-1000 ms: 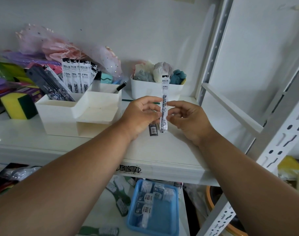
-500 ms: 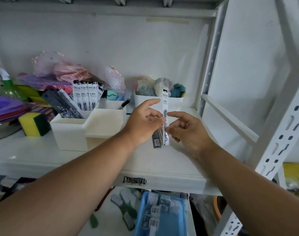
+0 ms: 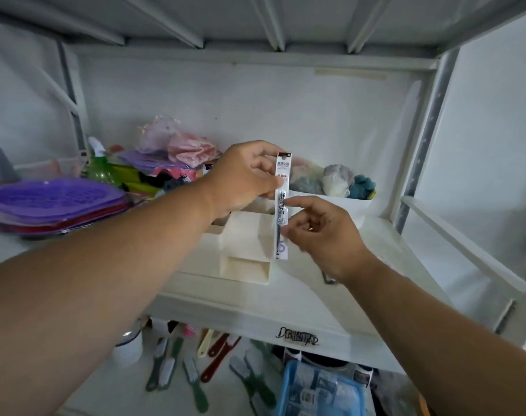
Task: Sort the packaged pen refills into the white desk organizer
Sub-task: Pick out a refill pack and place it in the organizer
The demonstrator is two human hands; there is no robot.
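I hold one packaged pen refill (image 3: 282, 205) upright, a long white and clear sleeve with a dark refill inside. My left hand (image 3: 243, 175) pinches its upper part from the left. My right hand (image 3: 321, 232) pinches its middle from the right with curled index finger and thumb. The pack hangs just above the right side of the white desk organizer (image 3: 243, 238), which stands on the shelf and is partly hidden by my left hand and forearm. A dark end of another pack (image 3: 327, 279) shows on the shelf under my right wrist.
A white bin (image 3: 345, 205) of coloured bundles stands behind the organizer. Purple plates (image 3: 54, 199) and a green bottle (image 3: 101, 169) fill the shelf's left. A slanted brace (image 3: 459, 244) and upright (image 3: 429, 130) bound the right. Below are brushes (image 3: 195, 370) and a blue tray (image 3: 321, 391).
Both hands have lifted the pack up and left, from above the bare shelf to over the organizer. My right hand's fingers have closed onto it. The view has tilted upward.
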